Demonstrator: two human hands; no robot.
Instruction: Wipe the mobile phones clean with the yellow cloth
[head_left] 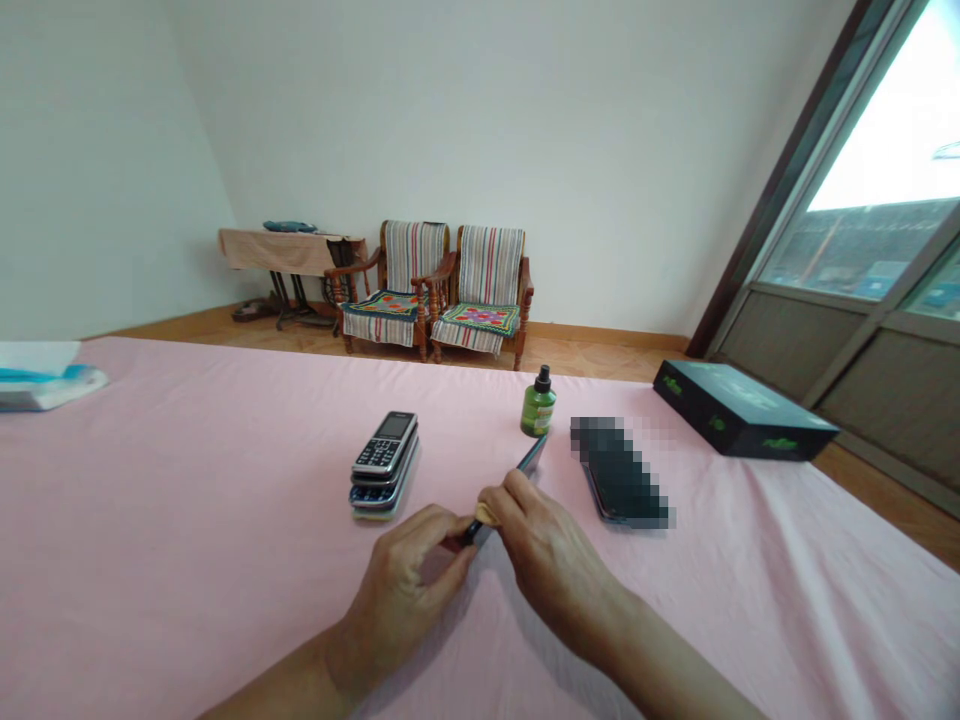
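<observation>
The left hand [409, 580] pinches the near end of a slim dark phone [527, 464]; the right hand [551, 555] closes over its edge, pressing what may be a tan pad [487, 514]. A green bottle [538, 403] stands just beyond the right fingers.

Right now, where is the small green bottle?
Head view, right of centre: the green bottle stands on the pink table, just beyond the tip of the held phone, left of the flat dark phone.

Pink-covered table [187, 500] bears stacked phones [385, 465], a green bottle [538, 404], a dark phone [622, 480], a black box [742, 410] and a white packet [41, 375]
</observation>
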